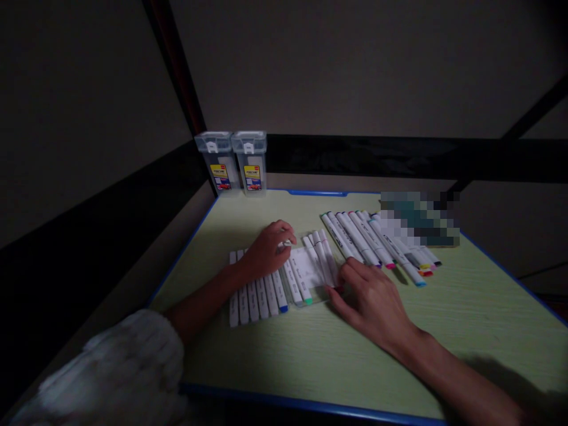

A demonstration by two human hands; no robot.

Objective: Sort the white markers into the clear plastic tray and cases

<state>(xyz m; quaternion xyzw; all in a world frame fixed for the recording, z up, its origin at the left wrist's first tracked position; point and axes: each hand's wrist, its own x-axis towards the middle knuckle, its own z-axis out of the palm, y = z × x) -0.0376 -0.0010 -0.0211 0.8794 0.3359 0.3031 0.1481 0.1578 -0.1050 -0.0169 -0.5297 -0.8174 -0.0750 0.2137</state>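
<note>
My left hand point(270, 249) is curled over a row of white markers point(254, 299), some with blue or green ends. Between its thumb and fingers shows the end of a white marker point(286, 243), mostly hidden. Just right of it lies a clear plastic holder point(306, 266) with a white sheet, some markers flat on it. My right hand point(370, 296) is closed at the near end of a white marker with a dark red end point(338, 289), thumb in front and fingers behind. A few other thin markers point(317, 242) lie beside that one.
Behind my right hand is a loose pile of white markers point(355, 234) with coloured ends. Two clear lidded boxes point(249, 160) stand at the back left. A blurred-out flat item point(421, 219) lies at the back right. The green table point(284, 361) has blue edges.
</note>
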